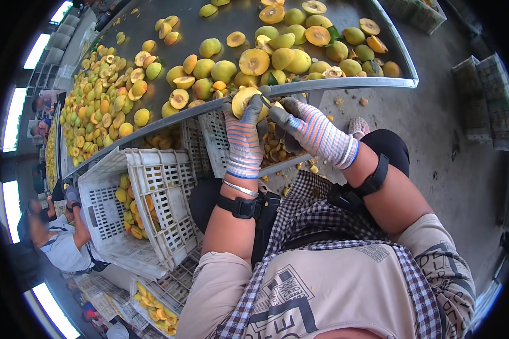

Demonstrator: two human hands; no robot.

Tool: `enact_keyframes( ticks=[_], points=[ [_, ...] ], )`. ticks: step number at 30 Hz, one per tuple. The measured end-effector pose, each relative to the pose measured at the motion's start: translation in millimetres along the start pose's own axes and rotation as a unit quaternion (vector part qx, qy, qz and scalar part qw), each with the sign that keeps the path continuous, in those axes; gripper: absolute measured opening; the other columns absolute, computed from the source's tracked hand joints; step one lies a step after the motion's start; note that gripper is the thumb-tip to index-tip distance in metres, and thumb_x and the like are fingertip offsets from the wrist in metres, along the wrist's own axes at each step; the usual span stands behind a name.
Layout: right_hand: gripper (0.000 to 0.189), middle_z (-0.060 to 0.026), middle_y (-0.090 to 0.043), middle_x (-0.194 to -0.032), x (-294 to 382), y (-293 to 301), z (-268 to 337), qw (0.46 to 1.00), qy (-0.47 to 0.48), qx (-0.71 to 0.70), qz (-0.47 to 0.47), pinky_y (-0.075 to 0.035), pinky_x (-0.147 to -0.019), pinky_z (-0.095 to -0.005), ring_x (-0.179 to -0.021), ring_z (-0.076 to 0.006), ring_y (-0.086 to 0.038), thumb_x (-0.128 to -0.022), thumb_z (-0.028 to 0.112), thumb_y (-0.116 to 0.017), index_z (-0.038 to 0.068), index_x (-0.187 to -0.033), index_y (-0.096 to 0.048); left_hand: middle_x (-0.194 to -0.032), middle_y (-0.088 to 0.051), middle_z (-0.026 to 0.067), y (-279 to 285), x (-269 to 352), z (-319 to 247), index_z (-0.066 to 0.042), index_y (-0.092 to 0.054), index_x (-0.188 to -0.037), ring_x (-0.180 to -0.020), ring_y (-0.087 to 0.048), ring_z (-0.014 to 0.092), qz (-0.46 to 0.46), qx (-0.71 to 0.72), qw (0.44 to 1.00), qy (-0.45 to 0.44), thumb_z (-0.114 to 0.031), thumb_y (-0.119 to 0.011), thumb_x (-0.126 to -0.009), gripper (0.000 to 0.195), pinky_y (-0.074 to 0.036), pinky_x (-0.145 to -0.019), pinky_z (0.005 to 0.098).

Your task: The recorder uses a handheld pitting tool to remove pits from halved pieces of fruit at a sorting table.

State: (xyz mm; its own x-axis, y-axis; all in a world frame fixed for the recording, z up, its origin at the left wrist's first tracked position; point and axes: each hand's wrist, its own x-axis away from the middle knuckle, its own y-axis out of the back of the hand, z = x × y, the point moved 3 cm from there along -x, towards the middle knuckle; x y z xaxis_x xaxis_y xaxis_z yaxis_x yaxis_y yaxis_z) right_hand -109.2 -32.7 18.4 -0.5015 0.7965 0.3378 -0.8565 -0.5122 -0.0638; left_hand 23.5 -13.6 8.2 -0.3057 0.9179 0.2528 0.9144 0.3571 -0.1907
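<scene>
My left hand (244, 131), in a striped knit glove with grey fingers, holds a cut yellow fruit half (245, 103) at the near edge of the metal table (343, 84). Close on its right, my right hand (311, 127), gloved alike, grips a small tool whose dark curved metal loop (264, 101) touches the fruit. The tool's handle is mostly hidden by the fingers. Beyond my hands lie whole yellow-green fruits (224, 71) and cut halves (254, 62), some showing their stones. A large heap of halves (97, 97) spreads over the table's left part.
White plastic crates (165, 203) with fruit stand at the left below the table. Fruit pieces (275, 144) lie beneath the table edge, and scraps (314, 168) on the floor. Stacked crates (488, 97) stand at the right. A co-worker (63, 241) is at the far left.
</scene>
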Motion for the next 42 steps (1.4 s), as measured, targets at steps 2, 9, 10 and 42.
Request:
enact_keyframes(
  ticks=[2,9,10,42],
  points=[
    [0.047,-0.0125,-0.058,-0.071,-8,1,-9,0.997,0.043,0.068,-0.008,-0.049,-0.056,-0.0341,-0.063,-0.0219,-0.06,-0.09,0.036,-0.051,-0.003,-0.116,-0.048,-0.108,-0.055,0.0077,-2,-2,4,-0.008,-0.049,-0.116,-0.1,-0.056,0.021,0.07,0.121,0.99,0.01,-0.037,-0.055,-0.086,0.042,-0.048,-0.085,0.0335],
    [0.04,-0.0252,-0.06,-0.074,4,-4,-1,0.936,0.114,0.317,-0.105,-0.049,-0.065,-0.0448,-0.073,-0.0395,-0.06,-0.09,0.032,-0.047,-0.007,-0.099,-0.05,-0.106,-0.055,0.0109,-19,7,0,-0.007,-0.047,-0.117,-0.1,-0.054,0.022,0.038,0.182,0.982,0.019,-0.055,-0.041,-0.089,0.056,-0.043,-0.092,0.0373],
    [0.04,-0.025,-0.06,-0.072,4,-4,-2,0.926,0.126,0.335,-0.118,-0.049,-0.065,-0.0444,-0.072,-0.0395,-0.06,-0.09,0.031,-0.048,-0.009,-0.099,-0.049,-0.106,-0.056,0.0107,-20,2,4,-0.007,-0.047,-0.116,-0.099,-0.054,0.022,0.054,0.176,0.983,-0.013,-0.055,-0.041,-0.088,0.056,-0.042,-0.092,0.037],
    [0.029,-0.0152,-0.059,-0.084,-18,-12,-37,0.983,0.064,0.172,-0.005,-0.048,-0.071,-0.035,-0.078,-0.0272,-0.058,-0.094,0.026,-0.043,-0.001,-0.104,-0.05,-0.093,-0.055,0.007,-25,3,3,-0.006,-0.049,-0.105,-0.086,-0.05,0.015,0.086,-0.143,0.92,-0.356,-0.057,-0.04,-0.09,0.054,-0.041,-0.081,0.0317]
  ],
)
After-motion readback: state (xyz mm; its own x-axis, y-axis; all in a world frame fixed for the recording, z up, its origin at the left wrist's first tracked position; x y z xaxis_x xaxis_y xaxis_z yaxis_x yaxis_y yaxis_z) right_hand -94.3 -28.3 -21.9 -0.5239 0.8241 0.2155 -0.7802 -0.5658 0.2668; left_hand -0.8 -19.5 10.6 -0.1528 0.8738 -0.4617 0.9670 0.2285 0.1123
